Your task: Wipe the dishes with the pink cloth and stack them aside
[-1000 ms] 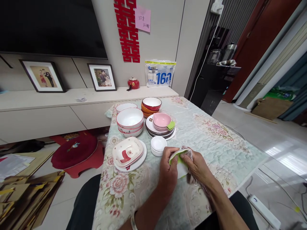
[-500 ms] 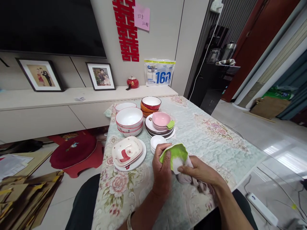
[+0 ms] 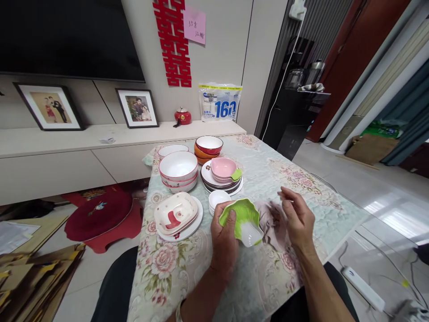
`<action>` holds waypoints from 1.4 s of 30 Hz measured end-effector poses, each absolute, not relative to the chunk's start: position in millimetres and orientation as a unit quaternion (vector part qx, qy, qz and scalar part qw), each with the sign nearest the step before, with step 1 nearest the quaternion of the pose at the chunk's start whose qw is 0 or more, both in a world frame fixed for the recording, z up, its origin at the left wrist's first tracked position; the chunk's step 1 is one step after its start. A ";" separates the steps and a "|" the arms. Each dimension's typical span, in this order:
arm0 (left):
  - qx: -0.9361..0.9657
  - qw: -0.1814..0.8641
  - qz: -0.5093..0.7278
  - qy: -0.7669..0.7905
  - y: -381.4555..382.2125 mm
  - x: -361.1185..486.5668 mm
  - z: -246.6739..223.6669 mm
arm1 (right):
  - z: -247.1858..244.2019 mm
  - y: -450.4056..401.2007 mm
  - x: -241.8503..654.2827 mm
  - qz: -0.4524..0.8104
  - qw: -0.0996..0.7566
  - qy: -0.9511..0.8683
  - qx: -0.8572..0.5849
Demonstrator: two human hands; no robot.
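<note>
A green and white leaf-shaped dish (image 3: 244, 220) is tilted up over the table's near part, and my left hand (image 3: 225, 237) grips its left edge, thumb on the inside. Just right of the dish, a pale pinkish cloth (image 3: 273, 223) hangs in loose folds. My right hand (image 3: 297, 218) is raised at the cloth's right side, fingers curled; where its fingers meet the cloth is blurred. Small white bowls (image 3: 219, 198) stand stacked right behind my left hand.
Pink bowls (image 3: 224, 168) rest on stacked plates (image 3: 205, 175). White bowls (image 3: 178, 166) and red and orange bowls (image 3: 209, 144) stand further back. Rectangular dishes (image 3: 176, 213) lie on a plate at left. A red stool (image 3: 102, 219) stands left of the table (image 3: 187, 273).
My right hand has moved off the dish, up and to the right, and the cloth has come away from the dish. More of the dish shows in my left hand.
</note>
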State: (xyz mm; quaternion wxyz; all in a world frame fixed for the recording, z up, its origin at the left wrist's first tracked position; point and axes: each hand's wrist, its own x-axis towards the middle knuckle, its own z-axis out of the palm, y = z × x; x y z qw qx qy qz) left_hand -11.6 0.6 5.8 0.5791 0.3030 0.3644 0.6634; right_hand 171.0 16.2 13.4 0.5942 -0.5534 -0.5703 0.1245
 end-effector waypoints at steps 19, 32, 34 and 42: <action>0.489 0.614 0.516 0.342 -4.0 5.5 -17.2 | 27.1 -11.1 197.2 0.114 0.410 -0.615 -0.664; 0.509 0.590 0.435 0.451 1.9 7.5 -20.1 | 39.0 36.0 416.5 0.037 0.238 -0.420 -0.875; 0.521 0.584 0.427 0.453 1.5 7.4 -20.8 | 31.6 38.2 429.5 0.052 0.234 -0.411 -0.879; 0.537 0.579 0.428 0.440 2.4 6.0 -23.9 | 0.7 48.5 438.6 0.089 0.238 -0.375 -0.892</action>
